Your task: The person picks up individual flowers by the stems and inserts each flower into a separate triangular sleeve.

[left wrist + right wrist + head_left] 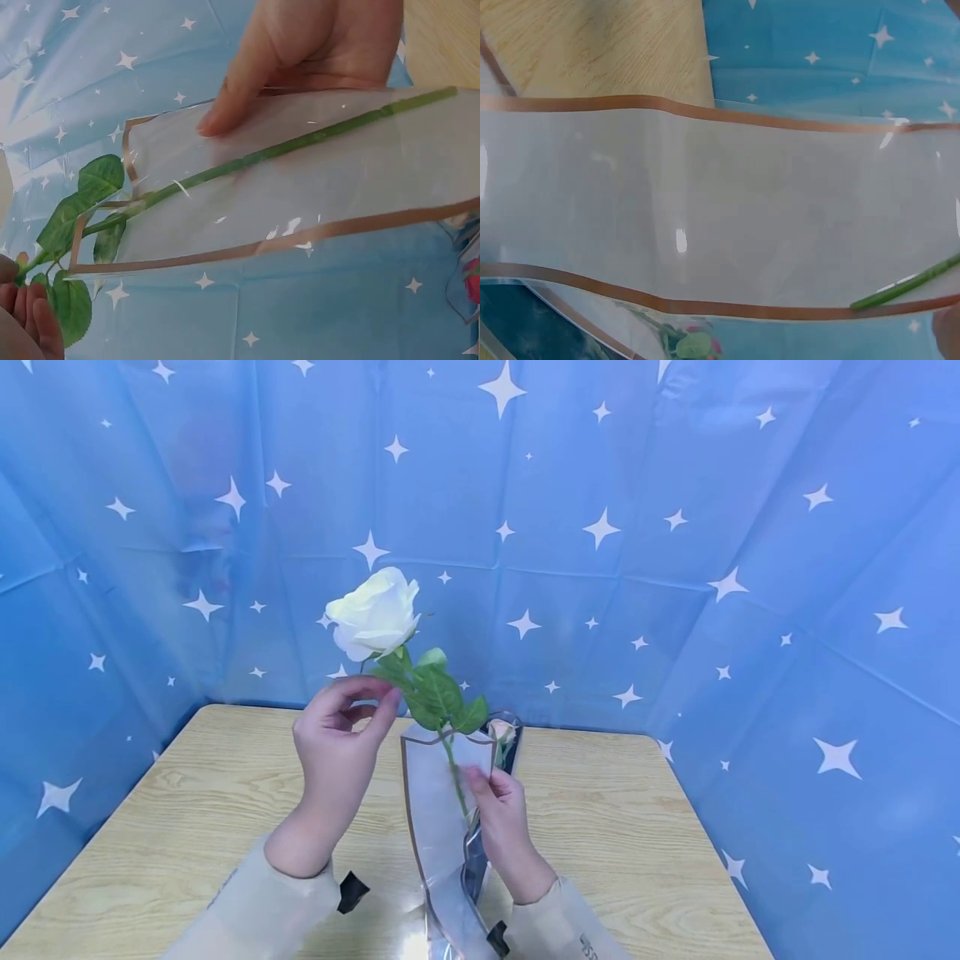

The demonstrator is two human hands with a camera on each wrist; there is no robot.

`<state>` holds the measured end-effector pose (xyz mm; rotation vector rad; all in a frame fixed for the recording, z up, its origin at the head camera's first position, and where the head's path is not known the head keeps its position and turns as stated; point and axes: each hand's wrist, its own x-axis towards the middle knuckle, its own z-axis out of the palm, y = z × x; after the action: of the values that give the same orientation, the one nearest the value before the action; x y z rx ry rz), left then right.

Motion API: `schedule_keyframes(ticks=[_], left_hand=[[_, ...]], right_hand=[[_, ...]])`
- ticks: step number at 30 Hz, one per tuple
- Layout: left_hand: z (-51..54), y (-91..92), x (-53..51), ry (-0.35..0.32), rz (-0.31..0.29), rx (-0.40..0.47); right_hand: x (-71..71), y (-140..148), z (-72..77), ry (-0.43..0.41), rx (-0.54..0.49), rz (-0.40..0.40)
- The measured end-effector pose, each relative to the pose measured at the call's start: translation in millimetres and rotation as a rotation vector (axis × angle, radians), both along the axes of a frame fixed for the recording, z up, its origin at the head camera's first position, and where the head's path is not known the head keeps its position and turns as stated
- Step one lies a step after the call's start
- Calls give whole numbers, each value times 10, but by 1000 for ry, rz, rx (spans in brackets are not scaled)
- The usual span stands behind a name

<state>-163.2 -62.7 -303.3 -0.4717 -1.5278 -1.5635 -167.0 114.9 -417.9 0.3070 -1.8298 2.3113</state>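
Observation:
A white artificial rose [373, 614] with green leaves [437, 693] stands tilted above the table. My left hand [337, 727] pinches its stem just below the bloom; in the left wrist view that hand [30, 319] shows at the lower left corner. The lower stem [300, 142] lies inside a clear and whitish flower sleeve [435, 793] with brown edging. My right hand [506, 822] grips the sleeve's side near its mouth, thumb in front. In the right wrist view, the stem's cut end [900, 291] touches the sleeve's lower edge, part way down it.
Behind the right hand, a pale pink rose [501, 731] lies in dark wrapping [513, 752] on the wooden table [615, 827]. A red flower [472, 283] shows at the left wrist view's right edge. Blue star-patterned cloth [562, 585] hangs around the table.

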Motion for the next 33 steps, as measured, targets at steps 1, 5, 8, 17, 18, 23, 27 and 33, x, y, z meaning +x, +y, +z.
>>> schedule_keyframes(ticks=[1, 5, 8, 17, 18, 23, 27, 33], left_hand=[[11, -6, 1, -22, -6, 18], [49, -22, 6, -73, -31, 37], [84, -29, 2, -105, -47, 41], [130, -62, -23, -250, -75, 92], [131, -61, -23, -261, -73, 90], [141, -51, -25, -284, -68, 90], [146, -50, -23, -282, -36, 88], [129, -58, -30, -206, 41, 72]], right_hand=[[-1, 1, -5, 6, -1, 1], [-8, 8, -22, 24, 5, 6], [-12, 15, -30, 37, 12, 15], [-24, 32, -39, 103, 43, 51], [-26, 34, -42, 110, 45, 59], [-38, 47, -65, 129, 61, 84], [-45, 41, -70, 139, 58, 96], [-44, 25, -59, 139, 68, 98]])
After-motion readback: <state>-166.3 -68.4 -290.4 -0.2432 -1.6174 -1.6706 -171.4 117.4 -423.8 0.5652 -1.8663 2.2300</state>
